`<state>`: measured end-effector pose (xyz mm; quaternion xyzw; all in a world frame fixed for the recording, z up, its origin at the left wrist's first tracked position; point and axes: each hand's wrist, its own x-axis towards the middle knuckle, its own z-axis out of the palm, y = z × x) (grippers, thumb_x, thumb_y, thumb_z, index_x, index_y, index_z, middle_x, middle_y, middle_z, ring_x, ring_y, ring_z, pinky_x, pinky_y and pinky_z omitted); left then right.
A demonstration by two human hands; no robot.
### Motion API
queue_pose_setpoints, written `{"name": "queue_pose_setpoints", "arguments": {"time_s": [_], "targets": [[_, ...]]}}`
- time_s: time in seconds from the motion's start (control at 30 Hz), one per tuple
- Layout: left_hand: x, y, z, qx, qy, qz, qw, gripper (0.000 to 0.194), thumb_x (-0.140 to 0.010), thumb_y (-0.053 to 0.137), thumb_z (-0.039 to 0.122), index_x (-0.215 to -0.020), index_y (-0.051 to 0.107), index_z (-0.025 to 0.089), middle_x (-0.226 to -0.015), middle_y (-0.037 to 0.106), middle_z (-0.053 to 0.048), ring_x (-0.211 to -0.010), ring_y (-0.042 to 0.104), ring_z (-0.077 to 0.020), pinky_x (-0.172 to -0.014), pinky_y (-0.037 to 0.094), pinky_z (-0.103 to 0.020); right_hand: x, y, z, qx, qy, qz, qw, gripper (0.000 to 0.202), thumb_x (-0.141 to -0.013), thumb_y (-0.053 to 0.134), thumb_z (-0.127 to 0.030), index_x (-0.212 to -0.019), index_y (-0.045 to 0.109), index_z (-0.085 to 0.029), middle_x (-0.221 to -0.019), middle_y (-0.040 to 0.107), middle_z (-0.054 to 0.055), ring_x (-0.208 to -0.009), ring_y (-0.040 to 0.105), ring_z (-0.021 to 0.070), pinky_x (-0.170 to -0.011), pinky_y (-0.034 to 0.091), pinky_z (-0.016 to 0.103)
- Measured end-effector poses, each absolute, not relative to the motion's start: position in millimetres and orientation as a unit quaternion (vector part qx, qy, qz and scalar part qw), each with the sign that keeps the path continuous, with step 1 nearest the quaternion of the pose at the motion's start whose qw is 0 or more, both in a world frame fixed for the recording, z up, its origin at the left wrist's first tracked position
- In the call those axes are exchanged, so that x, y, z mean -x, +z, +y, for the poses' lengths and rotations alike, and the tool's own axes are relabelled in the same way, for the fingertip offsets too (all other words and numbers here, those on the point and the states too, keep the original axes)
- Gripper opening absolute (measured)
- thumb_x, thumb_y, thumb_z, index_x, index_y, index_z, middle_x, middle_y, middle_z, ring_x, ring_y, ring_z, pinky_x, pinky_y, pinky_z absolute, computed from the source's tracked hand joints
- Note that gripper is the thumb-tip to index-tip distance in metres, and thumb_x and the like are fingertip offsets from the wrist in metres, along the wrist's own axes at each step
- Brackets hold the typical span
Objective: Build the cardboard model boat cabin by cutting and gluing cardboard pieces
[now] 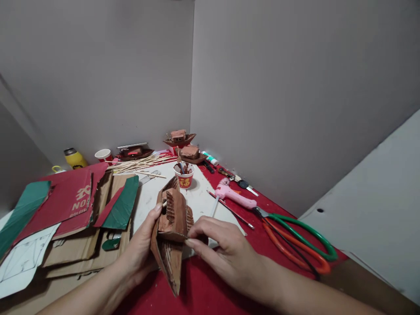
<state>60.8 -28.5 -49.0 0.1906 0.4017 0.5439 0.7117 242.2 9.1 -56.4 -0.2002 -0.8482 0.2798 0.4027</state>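
Note:
A brown cardboard model boat (179, 214) with a small cabin and corrugated trim is held tilted above the near part of the table. My left hand (142, 245) grips its left side, thumb up against the cabin wall beside a dark opening. With thumb and forefinger together, my right hand (223, 247) pinches the lower right edge of the cabin roof. Whether a small piece sits between those fingertips is hidden. Just behind the boat stands a red and white paper cup (184, 181) with brown-stained brushes in it.
Cardboard pieces (72, 201) lie stacked at the left. A pink glue gun (234, 194), scissors with green and orange handles (298, 240) and a thin brush (243, 218) lie at the right. Wooden sticks (141, 164), more model boats (179, 138) and a yellow bottle (75, 158) are along the back.

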Motion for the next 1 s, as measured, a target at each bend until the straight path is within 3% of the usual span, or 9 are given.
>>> {"name": "queue_pose_setpoints", "arguments": {"time_s": [0.1, 0.2, 0.3, 0.4, 0.63, 0.77, 0.9, 1.0], "targets": [[-57, -44, -25, -0.172, 0.538, 0.402, 0.721, 0.042, -0.091, 0.056, 0.045, -0.118, 0.068, 0.015, -0.099, 0.078, -0.009, -0.097, 0.072, -0.0264, -0.091, 0.053, -0.038, -261, -46, 20, 0.243, 0.278, -0.836, 0.405, 0.009, -0.093, 0.058, -0.027, -0.089, 0.061, -0.019, -0.076, 0.065, 0.001, -0.067, 0.059, 0.0131, -0.063, 0.047, 0.023], [-49, -40, -19, -0.18, 0.581, 0.431, 0.667, 0.038, -0.09, 0.059, 0.04, -0.12, 0.067, 0.018, -0.102, 0.078, -0.006, -0.097, 0.072, -0.0242, -0.09, 0.053, -0.036, -290, -39, 40, 0.338, 0.196, -0.827, 0.405, 0.014, -0.094, 0.055, -0.033, -0.09, 0.061, -0.021, -0.081, 0.068, 0.002, -0.071, 0.062, 0.0148, -0.067, 0.048, 0.025], [-39, -37, -12, -0.197, 0.609, 0.431, 0.636, 0.037, -0.089, 0.06, 0.039, -0.121, 0.066, 0.021, -0.106, 0.078, -0.005, -0.099, 0.072, -0.0231, -0.091, 0.053, -0.035, -317, -42, 63, 0.446, 0.114, -0.847, 0.267, 0.025, -0.098, 0.045, -0.037, -0.089, 0.061, -0.021, -0.083, 0.07, 0.003, -0.071, 0.063, 0.0168, -0.066, 0.048, 0.028], [-32, -33, -8, -0.208, 0.618, 0.409, 0.639, 0.036, -0.089, 0.061, 0.037, -0.121, 0.066, 0.022, -0.105, 0.078, -0.005, -0.098, 0.072, -0.0241, -0.09, 0.055, -0.036, -332, -49, 76, 0.474, 0.081, -0.86, 0.174, 0.021, -0.094, 0.049, -0.034, -0.088, 0.063, -0.02, -0.082, 0.07, 0.005, -0.069, 0.062, 0.0179, -0.062, 0.046, 0.027], [-24, -30, -12, -0.245, 0.635, 0.395, 0.616, 0.045, -0.085, 0.068, 0.022, -0.129, 0.061, 0.03, -0.099, 0.079, -0.001, -0.081, 0.075, -0.0196, -0.067, 0.06, -0.026, -371, -47, 70, 0.565, 0.005, -0.821, 0.088, 0.028, -0.095, 0.045, -0.036, -0.089, 0.065, -0.016, -0.087, 0.069, 0.013, -0.076, 0.065, 0.0253, -0.063, 0.045, 0.031], [-21, -31, -12, -0.231, 0.629, 0.388, 0.633, 0.039, -0.084, 0.069, 0.02, -0.122, 0.066, 0.025, -0.097, 0.079, -0.002, -0.065, 0.073, -0.0139, -0.055, 0.056, -0.018, -400, -64, 47, 0.577, 0.031, -0.815, 0.041, 0.029, -0.093, 0.046, -0.037, -0.089, 0.067, -0.018, -0.083, 0.072, 0.013, -0.073, 0.069, 0.0276, -0.06, 0.049, 0.033], [-24, -30, -12, -0.225, 0.609, 0.362, 0.669, 0.028, -0.082, 0.07, 0.027, -0.109, 0.073, 0.02, -0.102, 0.079, -0.007, -0.083, 0.075, -0.0231, -0.077, 0.06, -0.032, -414, -83, 40, 0.598, 0.08, -0.797, 0.019, 0.029, -0.092, 0.047, -0.033, -0.107, 0.064, -0.017, -0.102, 0.073, 0.015, -0.088, 0.071, 0.0304, -0.072, 0.052, 0.037], [-27, -29, -16, -0.23, 0.598, 0.359, 0.678, 0.027, -0.077, 0.074, 0.031, -0.101, 0.076, 0.019, -0.104, 0.078, -0.008, -0.096, 0.073, -0.0282, -0.09, 0.057, -0.04, -414, -83, 48, 0.596, 0.111, -0.795, 0.02, 0.025, -0.087, 0.051, -0.026, -0.105, 0.065, -0.017, -0.104, 0.073, 0.014, -0.089, 0.07, 0.0284, -0.074, 0.052, 0.033]]}}
